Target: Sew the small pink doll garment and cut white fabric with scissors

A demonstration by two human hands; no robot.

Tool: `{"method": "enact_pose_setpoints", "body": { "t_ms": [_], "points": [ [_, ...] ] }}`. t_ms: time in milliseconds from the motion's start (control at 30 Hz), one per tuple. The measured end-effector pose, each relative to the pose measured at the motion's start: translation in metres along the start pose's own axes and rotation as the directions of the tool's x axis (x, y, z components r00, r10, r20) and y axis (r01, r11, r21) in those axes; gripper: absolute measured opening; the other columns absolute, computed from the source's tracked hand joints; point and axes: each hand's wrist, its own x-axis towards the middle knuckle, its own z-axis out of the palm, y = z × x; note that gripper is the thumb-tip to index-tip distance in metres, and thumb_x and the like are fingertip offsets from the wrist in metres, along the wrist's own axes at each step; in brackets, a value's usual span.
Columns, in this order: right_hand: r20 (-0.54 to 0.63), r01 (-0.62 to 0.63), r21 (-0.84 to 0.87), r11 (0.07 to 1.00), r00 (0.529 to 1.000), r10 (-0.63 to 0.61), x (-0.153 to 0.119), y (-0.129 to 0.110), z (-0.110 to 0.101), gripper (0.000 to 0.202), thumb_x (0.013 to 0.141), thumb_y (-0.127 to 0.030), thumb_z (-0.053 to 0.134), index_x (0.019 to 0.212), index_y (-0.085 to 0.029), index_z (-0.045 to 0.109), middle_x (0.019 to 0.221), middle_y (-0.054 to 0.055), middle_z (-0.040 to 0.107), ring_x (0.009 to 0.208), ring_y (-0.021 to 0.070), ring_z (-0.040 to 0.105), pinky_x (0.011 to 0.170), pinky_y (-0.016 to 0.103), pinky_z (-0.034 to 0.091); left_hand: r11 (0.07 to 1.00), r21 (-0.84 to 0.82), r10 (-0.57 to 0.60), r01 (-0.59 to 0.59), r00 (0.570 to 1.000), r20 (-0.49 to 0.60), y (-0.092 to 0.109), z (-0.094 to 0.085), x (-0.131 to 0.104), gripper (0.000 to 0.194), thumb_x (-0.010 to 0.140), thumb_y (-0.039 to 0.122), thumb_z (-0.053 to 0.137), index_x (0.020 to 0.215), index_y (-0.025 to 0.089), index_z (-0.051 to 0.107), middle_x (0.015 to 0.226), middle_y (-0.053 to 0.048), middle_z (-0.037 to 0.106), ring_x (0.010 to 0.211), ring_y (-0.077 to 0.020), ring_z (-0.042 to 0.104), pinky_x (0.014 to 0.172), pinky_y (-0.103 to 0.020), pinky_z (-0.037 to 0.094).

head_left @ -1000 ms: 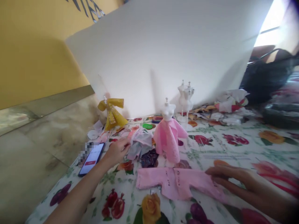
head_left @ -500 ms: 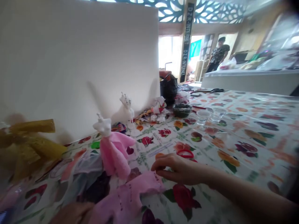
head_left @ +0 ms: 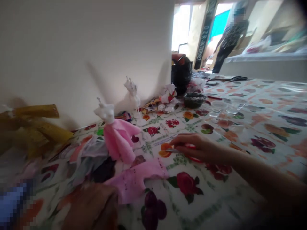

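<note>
My right hand has its fingers closed round red-handled scissors just above the tablecloth, the metal tip pointing left. A flat piece of pink cloth with small dark marks lies in front of me. My left hand is low in the view at the near left edge of that cloth; blur and shadow hide its fingers. Behind the cloth stands a small white dress form draped with a pink skirt. Dark and grey fabric pieces lie left of it.
A second white form stands by the white wall. At left is a gold dress. Scraps, a dark bowl, clear cups and a black bag lie farther back. A person stands beyond the fruit-patterned tablecloth.
My right hand has left the pink cloth's edge, moved right and away, and taken hold of the scissors. My left hand shows more at the cloth's near side. The camera has tilted down.
</note>
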Motion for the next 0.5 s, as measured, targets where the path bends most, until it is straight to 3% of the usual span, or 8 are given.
{"method": "enact_pose_setpoints", "body": {
  "t_ms": [100, 200, 233, 300, 367, 400, 500],
  "points": [
    [-0.012, -0.027, -0.016, 1.0, 1.0, 0.027, -0.003, 0.004, 0.0, 0.031, 0.098, -0.041, 0.049, 0.115, -0.022, 0.067, 0.106, 0.006, 0.071, 0.092, 0.0199, 0.066, 0.079, 0.032, 0.052, 0.998, 0.051, -0.014, 0.02, 0.992, -0.125, 0.01, -0.02, 0.0, 0.012, 0.091, 0.03, 0.054, 0.093, 0.029, 0.066, 0.082, 0.002, 0.072, 0.072, -0.0154, 0.069, 0.066, -0.025, 0.055],
    [-0.017, -0.016, -0.067, 0.998, 1.0, 0.015, -0.004, 0.011, 0.007, 0.031, 0.096, -0.043, 0.051, 0.117, -0.027, 0.068, 0.109, 0.005, 0.071, 0.096, 0.0237, 0.067, 0.08, 0.037, 0.054, 0.977, 0.124, -0.151, 0.176, 0.971, -0.185, -0.005, -0.036, -0.002, 0.009, 0.091, 0.03, 0.057, 0.092, 0.026, 0.065, 0.086, 0.002, 0.072, 0.079, -0.015, 0.069, 0.07, -0.023, 0.052],
    [-0.017, -0.001, -0.083, 0.997, 1.0, 0.0, -0.004, 0.014, 0.01, 0.031, 0.095, -0.043, 0.052, 0.117, -0.028, 0.068, 0.111, 0.005, 0.071, 0.096, 0.0248, 0.067, 0.081, 0.038, 0.054, 0.96, 0.115, -0.228, 0.256, 0.949, -0.216, -0.015, -0.042, -0.004, 0.011, 0.091, 0.031, 0.057, 0.093, 0.025, 0.066, 0.087, 0.002, 0.072, 0.08, -0.0154, 0.068, 0.072, -0.024, 0.051],
    [-0.024, 0.031, -0.114, 0.993, 0.999, -0.034, -0.002, 0.018, 0.017, 0.03, 0.094, -0.043, 0.054, 0.117, -0.031, 0.068, 0.112, 0.004, 0.072, 0.096, 0.0264, 0.068, 0.081, 0.04, 0.055, 0.894, 0.018, -0.424, 0.447, 0.859, -0.286, -0.035, -0.05, -0.01, 0.015, 0.09, 0.035, 0.057, 0.092, 0.023, 0.066, 0.087, 0.001, 0.072, 0.081, -0.0165, 0.067, 0.077, -0.026, 0.051],
    [-0.027, 0.065, -0.126, 0.99, 0.997, -0.068, 0.0, 0.02, 0.025, 0.029, 0.093, -0.043, 0.054, 0.118, -0.034, 0.067, 0.112, 0.004, 0.072, 0.095, 0.0273, 0.068, 0.079, 0.04, 0.055, 0.832, -0.106, -0.552, 0.544, 0.796, -0.247, -0.053, -0.055, -0.014, 0.019, 0.09, 0.037, 0.056, 0.092, 0.021, 0.066, 0.085, 0.0, 0.071, 0.079, -0.0168, 0.067, 0.076, -0.027, 0.051],
    [-0.024, 0.073, -0.126, 0.989, 0.997, -0.077, 0.002, 0.02, 0.028, 0.029, 0.094, -0.042, 0.054, 0.119, -0.036, 0.066, 0.113, 0.003, 0.072, 0.096, 0.0276, 0.068, 0.079, 0.04, 0.055, 0.813, -0.133, -0.582, 0.567, 0.785, -0.213, -0.06, -0.055, -0.015, 0.021, 0.089, 0.038, 0.056, 0.091, 0.02, 0.066, 0.084, -0.001, 0.071, 0.077, -0.0169, 0.067, 0.074, -0.027, 0.051],
    [-0.034, 0.089, -0.098, 0.991, 0.995, -0.093, 0.006, 0.017, 0.037, 0.03, 0.093, -0.042, 0.056, 0.121, -0.04, 0.065, 0.119, 0.001, 0.07, 0.101, 0.0296, 0.068, 0.082, 0.041, 0.057, 0.822, -0.044, -0.567, 0.567, 0.811, -0.141, -0.072, -0.048, -0.013, 0.023, 0.089, 0.037, 0.053, 0.096, 0.018, 0.065, 0.089, -0.003, 0.071, 0.08, -0.0177, 0.067, 0.075, -0.028, 0.053]
  ]
}}
